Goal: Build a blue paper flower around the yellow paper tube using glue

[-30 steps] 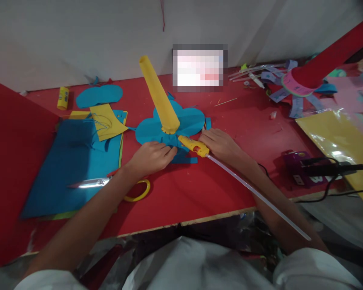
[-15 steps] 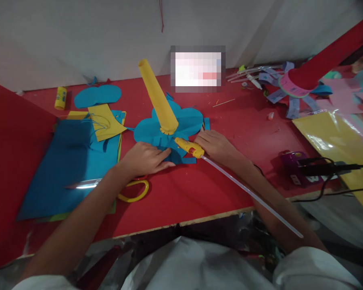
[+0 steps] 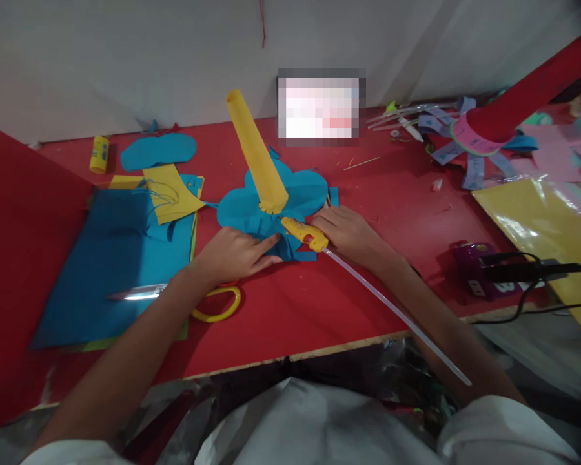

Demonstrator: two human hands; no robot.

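My right hand [image 3: 346, 232] is wrapped round a yellow glue gun [image 3: 303, 232], its grip hidden by the fingers. A long clear glue stick [image 3: 392, 309] sticks out of the back, over my right forearm. The nozzle is close to the base of a yellow paper tube [image 3: 256, 155], which stands tilted on a blue flower-shaped paper [image 3: 307, 194]. My left hand [image 3: 235, 253] lies on the near edge of the blue paper, index finger and thumb stretched out and apart. Its other fingers are partly hidden.
Scissors [image 3: 217, 316] lie under my left forearm, partly on blue sheets [image 3: 111, 258]. A glue stick tube [image 3: 99, 155] and cut paper [image 3: 159, 152] are behind. Rightward are a purple box with cables [image 3: 474, 268], a yellow packet [image 3: 527, 213] and a red tube [image 3: 527, 103].
My left index finger and thumb have spread apart from a closed hold at the blue paper. The glue gun has shifted slightly left, its stick end swinging left.
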